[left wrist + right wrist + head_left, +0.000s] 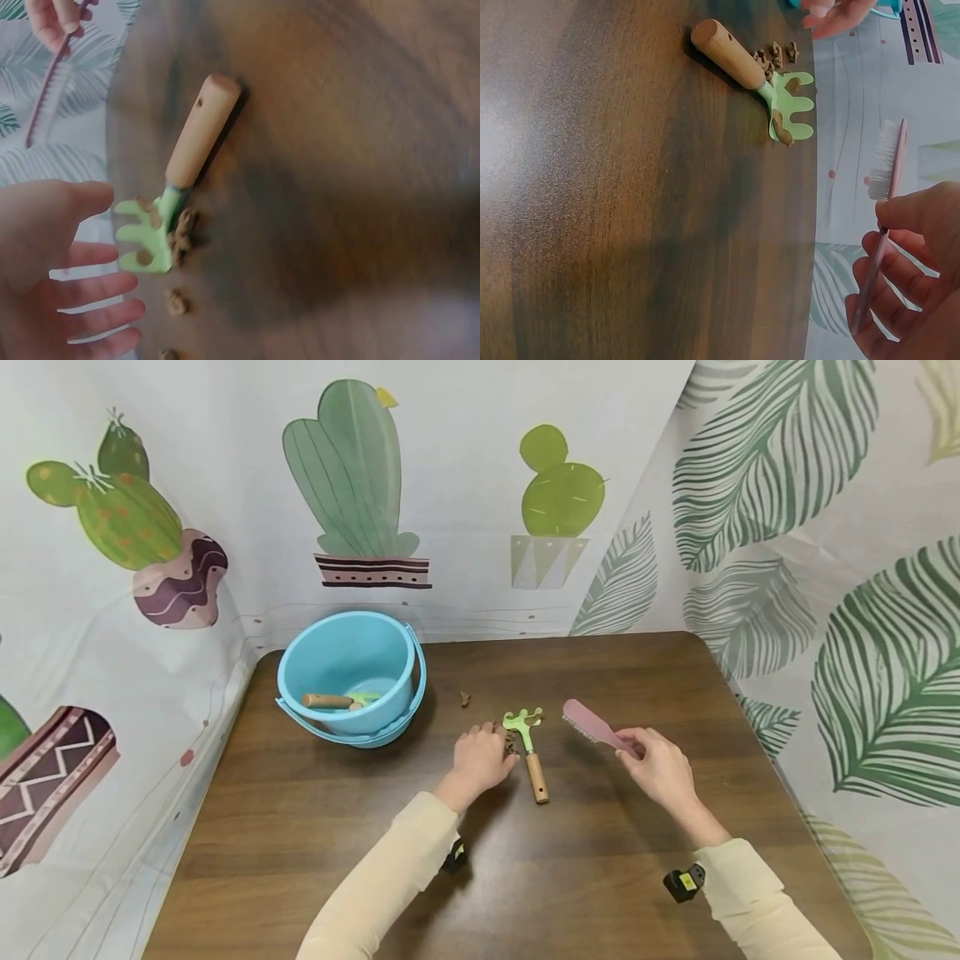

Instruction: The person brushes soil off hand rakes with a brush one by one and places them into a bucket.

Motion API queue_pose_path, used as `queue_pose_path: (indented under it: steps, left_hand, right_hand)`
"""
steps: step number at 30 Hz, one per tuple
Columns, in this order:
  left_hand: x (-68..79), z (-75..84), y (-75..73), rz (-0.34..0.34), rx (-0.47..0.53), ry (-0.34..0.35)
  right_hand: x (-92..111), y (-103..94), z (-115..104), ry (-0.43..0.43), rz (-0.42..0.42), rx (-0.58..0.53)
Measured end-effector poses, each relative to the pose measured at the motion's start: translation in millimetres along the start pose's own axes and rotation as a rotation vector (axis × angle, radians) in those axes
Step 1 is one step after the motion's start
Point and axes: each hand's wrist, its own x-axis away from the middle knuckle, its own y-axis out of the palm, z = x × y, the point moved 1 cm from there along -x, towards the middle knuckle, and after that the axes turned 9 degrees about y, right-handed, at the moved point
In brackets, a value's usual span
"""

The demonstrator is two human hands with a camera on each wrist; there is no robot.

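My right hand (662,767) holds a pink brush (588,720) by its handle, thumb on one side and fingers on the other. White bristles (886,154) face the left in the right wrist view, and the brush is raised above the table. My left hand (483,757) is spread with fingers fairly straight, beside small brown crumbly pieces (182,236). Between the hands lies a small garden rake (536,777) with a wooden handle and light green prongs. More brown bits (783,129) lie on and around its prongs.
A light blue bucket (341,647) stands at the table's back left, with a wooden-handled tool (326,701) inside. One brown piece (465,699) lies apart, right of the bucket. Behind the wooden table (300,860) hangs a cloth (465,485) printed with cacti and leaves.
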Motion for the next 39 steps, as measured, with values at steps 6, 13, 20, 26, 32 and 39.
queue_pose_path:
  steps: [6, 13, 20, 26, 32, 39]
  left_hand:
    - [-3.7, 14.2, 14.3, -0.014, 0.062, -0.094]
    - [-7.3, 28.2, 22.9, -0.034, 0.147, -0.191]
    - [-8.9, 40.9, 29.0, -0.026, 0.217, -0.27]
    - [-12.0, 49.1, 36.1, -0.031, 0.26, -0.318]
    - [-16.1, 55.7, 43.9, -0.026, 0.26, -0.365]
    - [-18.5, 62.5, 50.3, -0.014, 0.228, -0.37]
  right_hand:
    - [1, -0.2, -1, 0.0, 0.002, -0.005]
    - [1, -0.3, 0, 0.006, -0.004, -0.003]
    - [1, 1.3, 2, 0.007, -0.002, 0.0]
    - [1, 1.4, 2, 0.003, 0.005, -0.002]
    - [3, 0.5, 1, 0.012, 0.008, -0.004]
    - [4, 0.2, 2, 0.019, 0.003, 0.0]
